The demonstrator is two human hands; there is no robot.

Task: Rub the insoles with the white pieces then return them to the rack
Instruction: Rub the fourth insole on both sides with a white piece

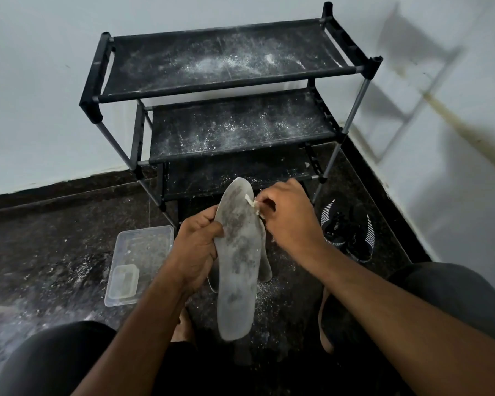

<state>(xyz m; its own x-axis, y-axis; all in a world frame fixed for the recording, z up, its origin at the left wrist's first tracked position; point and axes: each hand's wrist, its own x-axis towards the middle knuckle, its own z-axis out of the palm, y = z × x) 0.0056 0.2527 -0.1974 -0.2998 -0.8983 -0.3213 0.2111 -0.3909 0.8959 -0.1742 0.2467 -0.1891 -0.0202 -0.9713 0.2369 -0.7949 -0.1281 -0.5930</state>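
A grey, stained insole [239, 261] stands almost upright in front of me, toe end up. My left hand [196, 247] grips its left edge near the middle. My right hand [286, 221] pinches a small white piece [251, 202] and presses it against the insole's upper right edge. A second insole [266, 264] shows partly behind the first, held with it. The black three-shelf rack [226, 90] stands behind, its shelves dusted with white powder.
A clear plastic container [152, 244] with a smaller tub [124, 281] inside lies on the dark floor at the left. A pair of black shoes [347, 230] sits right of the rack. White walls meet at the right corner. My knees frame the bottom.
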